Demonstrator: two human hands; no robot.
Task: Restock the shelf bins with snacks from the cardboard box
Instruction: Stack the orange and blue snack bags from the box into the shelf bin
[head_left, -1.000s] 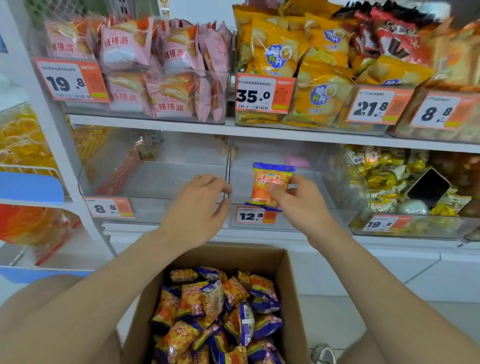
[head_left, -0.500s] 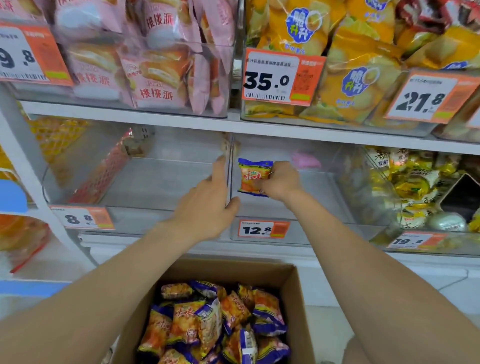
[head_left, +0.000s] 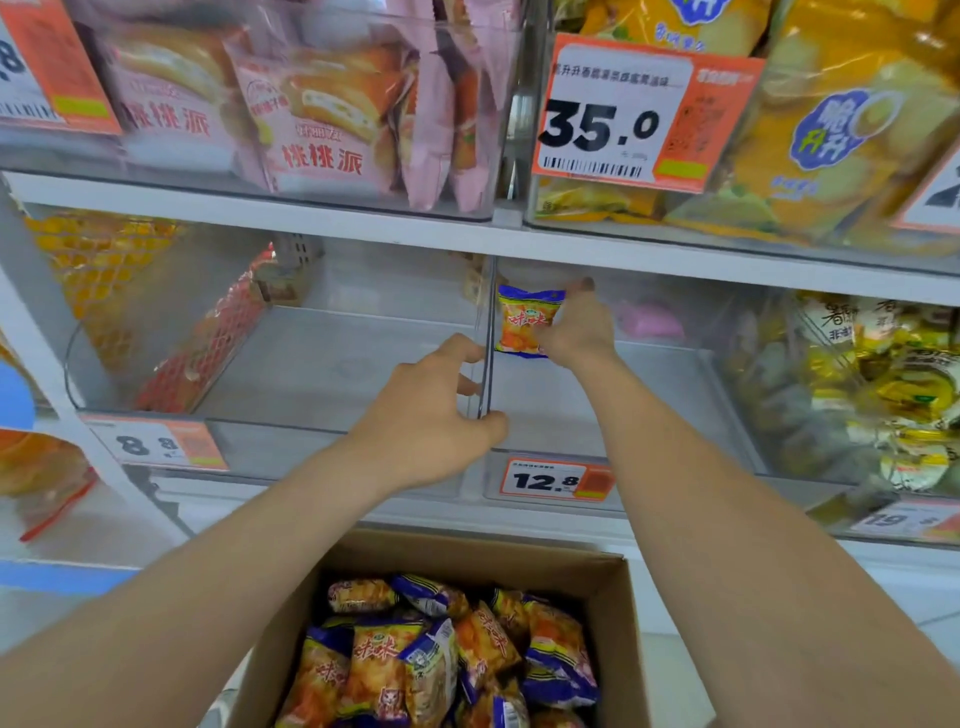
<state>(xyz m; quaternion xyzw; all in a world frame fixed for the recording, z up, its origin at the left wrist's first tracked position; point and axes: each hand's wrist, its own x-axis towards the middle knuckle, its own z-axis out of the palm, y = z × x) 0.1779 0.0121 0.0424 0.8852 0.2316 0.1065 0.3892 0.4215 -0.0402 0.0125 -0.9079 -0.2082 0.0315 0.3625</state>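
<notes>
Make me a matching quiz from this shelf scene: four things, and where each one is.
Things:
1. pack
2. left hand
3. box
4. 35.0 tag

Places:
a. on an upper bin
b. at the bottom of the view, full of packs
c. gripping a bin wall
d. in the right hand, inside the 12.8 bin

Pairs: 1-d; 2-c; 3-b; 4-a.
</notes>
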